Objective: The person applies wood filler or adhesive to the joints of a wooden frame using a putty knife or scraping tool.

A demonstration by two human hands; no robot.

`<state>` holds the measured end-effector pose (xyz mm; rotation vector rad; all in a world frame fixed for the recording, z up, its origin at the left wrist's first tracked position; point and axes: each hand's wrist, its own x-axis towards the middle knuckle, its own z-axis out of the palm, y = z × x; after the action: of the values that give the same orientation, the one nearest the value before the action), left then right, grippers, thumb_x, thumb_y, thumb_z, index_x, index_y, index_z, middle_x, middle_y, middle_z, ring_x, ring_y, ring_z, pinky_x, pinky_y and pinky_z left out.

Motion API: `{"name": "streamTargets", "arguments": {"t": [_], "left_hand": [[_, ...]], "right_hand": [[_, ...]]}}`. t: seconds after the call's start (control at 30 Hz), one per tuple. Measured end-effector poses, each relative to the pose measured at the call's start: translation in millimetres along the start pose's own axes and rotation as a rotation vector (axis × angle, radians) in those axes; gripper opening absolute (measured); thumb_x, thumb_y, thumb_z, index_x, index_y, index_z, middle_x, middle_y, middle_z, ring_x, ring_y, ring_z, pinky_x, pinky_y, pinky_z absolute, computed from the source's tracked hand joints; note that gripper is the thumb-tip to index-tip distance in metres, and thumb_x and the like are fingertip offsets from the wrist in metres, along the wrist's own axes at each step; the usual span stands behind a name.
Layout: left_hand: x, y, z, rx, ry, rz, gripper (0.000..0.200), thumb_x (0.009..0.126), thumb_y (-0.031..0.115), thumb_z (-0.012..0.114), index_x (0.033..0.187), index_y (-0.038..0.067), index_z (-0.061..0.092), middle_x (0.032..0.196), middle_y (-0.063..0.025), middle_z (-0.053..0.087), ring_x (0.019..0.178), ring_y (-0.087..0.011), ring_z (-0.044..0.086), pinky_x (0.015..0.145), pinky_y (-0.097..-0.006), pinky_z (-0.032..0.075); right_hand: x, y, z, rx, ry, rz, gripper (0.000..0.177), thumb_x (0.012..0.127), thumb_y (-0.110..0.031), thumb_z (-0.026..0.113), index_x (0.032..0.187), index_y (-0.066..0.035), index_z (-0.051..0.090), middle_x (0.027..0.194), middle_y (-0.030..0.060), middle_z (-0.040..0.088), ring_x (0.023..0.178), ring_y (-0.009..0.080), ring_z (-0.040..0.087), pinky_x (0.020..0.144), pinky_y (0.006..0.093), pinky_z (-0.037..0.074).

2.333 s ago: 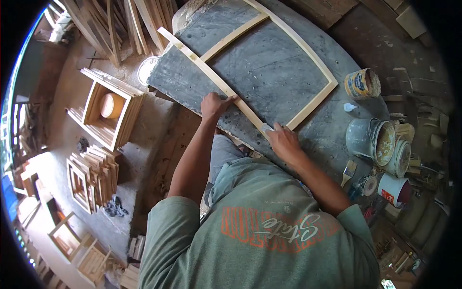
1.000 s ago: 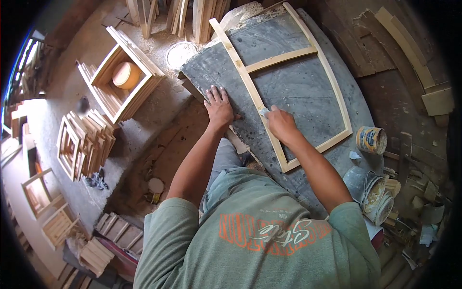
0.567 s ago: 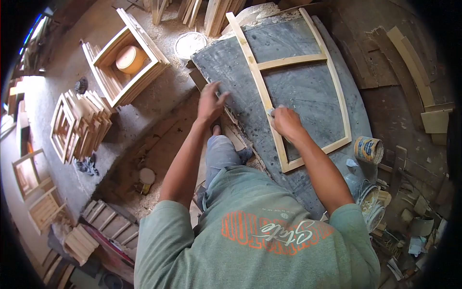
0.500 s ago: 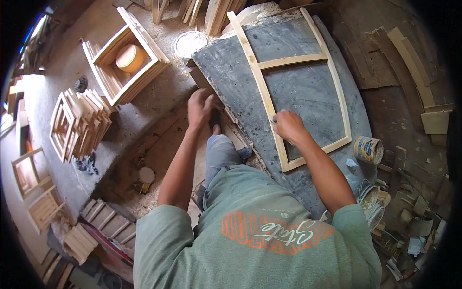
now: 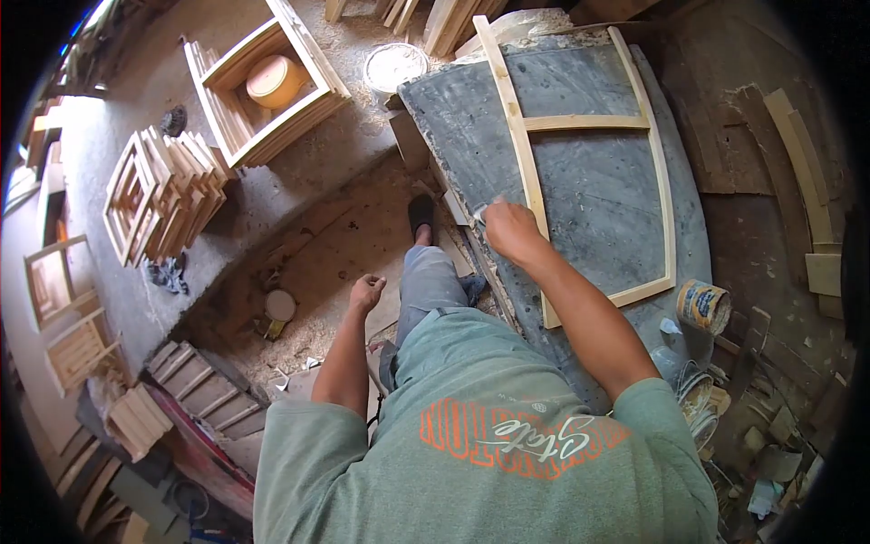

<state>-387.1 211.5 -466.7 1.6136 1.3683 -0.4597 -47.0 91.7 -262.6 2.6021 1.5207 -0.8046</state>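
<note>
My right hand (image 5: pixel 510 228) is closed over the near left part of the grey worktop (image 5: pixel 589 172), just left of the wooden frame. A small pale piece (image 5: pixel 480 213) pokes out from its fingers; its kind is unclear. The light wooden frame (image 5: pixel 587 121) lies flat, with two long side rails, a curved crossbar and a bottom rail. My right forearm passes over its lower left corner. Beside my leg, my left hand (image 5: pixel 367 292) hangs over the shavings-strewn floor, fingers curled together, with no object showing in them.
A printed can (image 5: pixel 702 306) stands at the worktop's right edge. On the ledge at left are stacked wooden frames (image 5: pixel 163 195), larger frames (image 5: pixel 263 86) around an orange bowl (image 5: pixel 275 82), and a white-topped bucket (image 5: pixel 395 65). Scrap wood (image 5: pixel 797 145) lies at right.
My right hand has left the wooden frame's left rail and moved left over the worktop. My left hand has dropped back toward my body. The view has shifted slightly left.
</note>
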Motion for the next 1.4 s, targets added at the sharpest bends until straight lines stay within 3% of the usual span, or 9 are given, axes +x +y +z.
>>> {"name": "streamTargets", "arguments": {"t": [0.1,0.27,0.37,0.47,0.6,0.67,0.9,1.2,1.4], "left_hand": [[0,11,-9,-0.028,0.054,0.054,0.038,0.088,0.037,0.065,0.102,0.002,0.069,0.101,-0.0193,0.071,0.098,-0.0312,0.067,0.086,-0.0388,0.051],[-9,105,-30,-0.097,0.242,0.303,0.029,0.089,0.029,0.064,0.095,0.001,0.067,0.094,-0.0178,0.070,0.091,-0.0326,0.067,0.080,-0.0389,0.051],[-32,188,-27,-0.007,0.427,0.885,0.020,0.087,0.023,0.064,0.085,0.003,0.066,0.085,-0.0182,0.066,0.083,-0.0365,0.062,0.075,-0.0438,0.049],[-54,261,-4,0.345,0.091,1.342,0.012,0.077,0.017,0.067,0.076,0.006,0.063,0.078,-0.0159,0.059,0.080,-0.0367,0.057,0.071,-0.0453,0.046],[-101,315,59,0.606,-0.113,1.799,0.040,0.081,0.030,0.069,0.114,0.011,0.061,0.115,-0.0104,0.055,0.114,-0.0294,0.048,0.097,-0.0437,0.038],[-106,336,76,0.785,-0.020,1.919,0.046,0.079,0.039,0.073,0.115,0.012,0.061,0.124,-0.0068,0.054,0.123,-0.0267,0.044,0.101,-0.0466,0.034],[-69,358,105,1.219,-0.179,1.876,0.047,0.076,0.042,0.075,0.113,0.017,0.062,0.113,-0.0055,0.054,0.117,-0.0236,0.047,0.107,-0.0514,0.028],[-71,360,95,1.108,-0.197,1.975,0.048,0.079,0.038,0.073,0.117,0.012,0.058,0.113,-0.0078,0.056,0.115,-0.0258,0.051,0.105,-0.0481,0.031],[-94,380,81,1.070,-0.370,1.923,0.046,0.078,0.038,0.074,0.110,0.009,0.057,0.105,-0.0099,0.058,0.108,-0.0294,0.055,0.096,-0.0457,0.039]], "right_hand": [[-23,5,-26,-0.020,-0.281,0.013,0.022,0.075,-0.014,0.068,0.093,-0.002,0.072,0.092,0.0222,0.069,0.087,0.0372,0.067,0.079,0.0462,0.053],[-122,68,-32,0.573,-0.108,0.010,0.031,0.079,-0.019,0.074,0.105,-0.001,0.072,0.087,0.0170,0.071,0.076,0.0234,0.069,0.071,0.0386,0.054],[-189,87,-40,0.940,-0.150,0.286,0.033,0.083,-0.018,0.072,0.112,-0.003,0.070,0.086,0.0123,0.071,0.076,0.0179,0.065,0.068,0.0319,0.054],[-251,95,-28,1.196,-0.051,0.483,0.033,0.086,-0.015,0.071,0.115,0.000,0.068,0.081,0.0074,0.068,0.068,0.0115,0.061,0.058,0.0282,0.052],[-308,90,-6,1.391,0.188,0.531,0.036,0.087,-0.011,0.069,0.120,0.004,0.064,0.086,0.0080,0.067,0.064,0.0113,0.060,0.055,0.0275,0.052],[-331,84,3,1.455,0.307,0.583,0.037,0.087,-0.009,0.068,0.121,0.004,0.062,0.088,0.0090,0.067,0.064,0.0117,0.061,0.055,0.0280,0.052],[-393,76,41,1.515,0.672,0.757,0.038,0.088,-0.010,0.067,0.122,0.005,0.061,0.088,0.0091,0.066,0.065,0.0126,0.061,0.055,0.0281,0.052],[-415,68,69,1.592,0.933,0.759,0.040,0.089,-0.012,0.066,0.124,0.005,0.059,0.090,0.0102,0.066,0.064,0.0130,0.061,0.055,0.0289,0.052],[-421,71,76,1.621,1.042,0.747,0.040,0.089,-0.012,0.066,0.123,0.007,0.058,0.090,0.0096,0.066,0.064,0.0128,0.061,0.056,0.0286,0.052]]}}
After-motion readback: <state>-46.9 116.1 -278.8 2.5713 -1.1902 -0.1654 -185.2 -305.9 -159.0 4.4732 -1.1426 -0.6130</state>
